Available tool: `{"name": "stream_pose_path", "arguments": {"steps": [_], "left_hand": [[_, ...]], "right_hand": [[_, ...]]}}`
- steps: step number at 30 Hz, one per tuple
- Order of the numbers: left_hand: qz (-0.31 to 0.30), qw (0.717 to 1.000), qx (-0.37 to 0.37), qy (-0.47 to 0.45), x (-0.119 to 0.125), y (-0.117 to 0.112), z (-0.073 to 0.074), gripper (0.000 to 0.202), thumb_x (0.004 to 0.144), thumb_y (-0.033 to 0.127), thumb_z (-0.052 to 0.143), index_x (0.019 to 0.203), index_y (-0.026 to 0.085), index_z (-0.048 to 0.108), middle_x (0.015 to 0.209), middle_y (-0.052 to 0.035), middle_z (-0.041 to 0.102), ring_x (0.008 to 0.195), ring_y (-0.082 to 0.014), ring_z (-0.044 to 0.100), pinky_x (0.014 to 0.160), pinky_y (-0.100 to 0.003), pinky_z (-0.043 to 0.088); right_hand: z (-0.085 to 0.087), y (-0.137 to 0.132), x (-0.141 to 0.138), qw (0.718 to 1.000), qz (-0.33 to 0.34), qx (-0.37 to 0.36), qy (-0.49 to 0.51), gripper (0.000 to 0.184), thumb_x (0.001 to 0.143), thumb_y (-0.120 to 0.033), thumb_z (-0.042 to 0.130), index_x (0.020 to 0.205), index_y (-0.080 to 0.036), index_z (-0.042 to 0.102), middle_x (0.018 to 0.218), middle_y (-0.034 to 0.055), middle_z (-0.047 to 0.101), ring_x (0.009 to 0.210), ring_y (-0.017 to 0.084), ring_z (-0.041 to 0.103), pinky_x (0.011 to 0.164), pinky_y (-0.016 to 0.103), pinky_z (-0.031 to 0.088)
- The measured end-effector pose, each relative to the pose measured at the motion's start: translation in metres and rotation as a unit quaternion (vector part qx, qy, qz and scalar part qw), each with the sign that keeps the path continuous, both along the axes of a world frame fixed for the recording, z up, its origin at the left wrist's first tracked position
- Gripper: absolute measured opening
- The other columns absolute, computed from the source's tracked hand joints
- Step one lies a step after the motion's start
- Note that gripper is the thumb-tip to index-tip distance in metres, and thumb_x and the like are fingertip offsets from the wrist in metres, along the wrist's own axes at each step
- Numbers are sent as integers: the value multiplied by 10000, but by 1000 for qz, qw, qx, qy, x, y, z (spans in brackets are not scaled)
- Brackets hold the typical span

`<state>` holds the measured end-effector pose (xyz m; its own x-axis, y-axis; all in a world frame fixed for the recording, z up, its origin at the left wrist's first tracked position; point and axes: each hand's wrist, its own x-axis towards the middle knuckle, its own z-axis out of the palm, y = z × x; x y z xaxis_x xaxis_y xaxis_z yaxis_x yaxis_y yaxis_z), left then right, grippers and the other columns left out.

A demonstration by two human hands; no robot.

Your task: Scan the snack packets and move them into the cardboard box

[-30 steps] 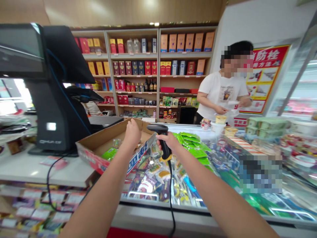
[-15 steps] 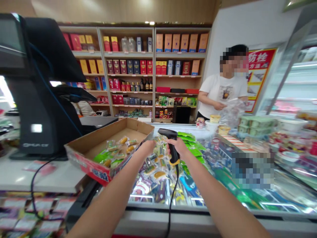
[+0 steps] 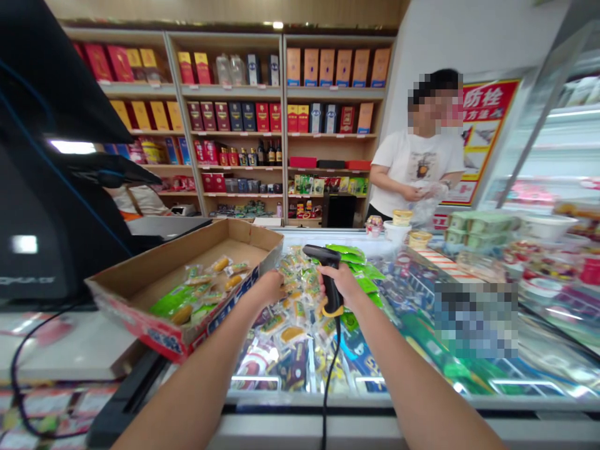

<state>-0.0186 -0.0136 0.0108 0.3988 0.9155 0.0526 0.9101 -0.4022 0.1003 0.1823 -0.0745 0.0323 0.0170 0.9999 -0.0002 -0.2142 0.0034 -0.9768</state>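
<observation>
Head-camera view across a shop checkout, left to right. At far left stands a black point-of-sale terminal point(image 3: 42, 200), with a black cable point(image 3: 19, 369) looping below it over the white counter point(image 3: 70, 347). Beside it, a shallow cardboard carton point(image 3: 154, 331) rests tilted across the edge of the glass-topped freezer. Its floor holds a loose layer of wrapped snack packets point(image 3: 197, 294), several of them green, with much of the cardboard showing between them. Next to the carton's near corner, the left hand point(image 3: 269, 289) sits at the edge of a larger heap of clear snack packets point(image 3: 295, 331), which lies on the freezer's glass top point(image 3: 375, 387). Its fingers are curled out of view, so whether it holds a packet cannot be told. The right hand point(image 3: 340, 284) is closed around the grip of a black handheld barcode scanner point(image 3: 330, 278), whose head points forward and whose cable point(image 3: 325, 375) hangs down past the freezer's front. So far, part of the packets lie in the carton; the greater part remain heaped on the glass. Further right, a co-worker in a white T-shirt point(image 3: 417, 165) handles a clear plastic bag point(image 3: 429, 203).
</observation>
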Motion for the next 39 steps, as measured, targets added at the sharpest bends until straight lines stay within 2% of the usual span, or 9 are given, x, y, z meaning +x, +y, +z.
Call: {"name": "stream_pose_path", "arguments": {"steps": [4,7,14,17,21,26,28,31,39], "left_hand": [[-10,994,5,-109,-5,2,-11,250,663,278,718,887,168,696,947,-122,711,917,-274,663,815,-315,499],[-14,979,1,-202,-7,7,-20,153,706,337,659,757,193,669,792,-82,704,807,-246,671,746,-296,499],[12,976,-14,-219,-5,14,-25,220,519,247,759,590,200,556,602,-10,595,674,-219,621,648,-279,465],[45,965,15,-258,-2,12,-25,246,529,223,754,588,197,517,579,17,556,651,-192,599,627,-267,458],[84,892,31,-443,5,9,-25,187,659,266,696,755,185,558,595,33,554,599,-162,600,611,-274,486],[-1,712,-88,-697,20,7,-27,461,544,423,805,845,177,557,748,13,639,719,-168,667,733,-322,549],[-18,664,-99,-740,23,7,-29,533,497,445,833,868,177,560,822,-2,653,778,-168,672,779,-332,547],[-18,638,-107,-762,24,6,-30,568,485,449,844,895,181,555,853,-8,654,796,-164,669,808,-346,542],[-21,614,-124,-779,23,8,-32,533,498,367,858,896,173,563,835,-1,661,767,-149,670,810,-350,553]], "right_hand": [[-2,-1,-1,1000,3,6,1,195,671,-250,710,585,-157,562,463,-7,561,368,114,499,353,248,449],[-3,-1,-2,1000,9,9,3,182,680,-249,701,604,-157,564,473,-8,566,369,110,497,358,249,454],[-3,-2,-3,1000,11,9,4,196,656,-254,710,582,-152,559,466,-6,560,357,111,498,348,248,446],[-2,-3,-4,1000,13,4,11,177,652,-245,702,593,-151,564,469,-3,567,363,114,500,351,251,450],[0,-4,-3,1000,19,1,21,148,672,-235,684,631,-152,569,482,-3,575,375,113,506,362,248,457],[3,-7,-2,999,43,-9,27,151,665,-255,692,681,-154,582,489,-8,578,376,108,499,366,240,446],[3,-8,-3,998,54,-3,22,173,659,-271,703,671,-157,572,487,-10,574,370,105,495,367,239,438],[2,-9,-4,998,66,4,11,184,656,-281,702,662,-159,564,482,-11,571,364,107,494,365,242,432],[2,-10,-4,996,81,23,-30,215,619,-324,706,615,-164,562,477,-15,577,358,107,510,372,236,435]]}}
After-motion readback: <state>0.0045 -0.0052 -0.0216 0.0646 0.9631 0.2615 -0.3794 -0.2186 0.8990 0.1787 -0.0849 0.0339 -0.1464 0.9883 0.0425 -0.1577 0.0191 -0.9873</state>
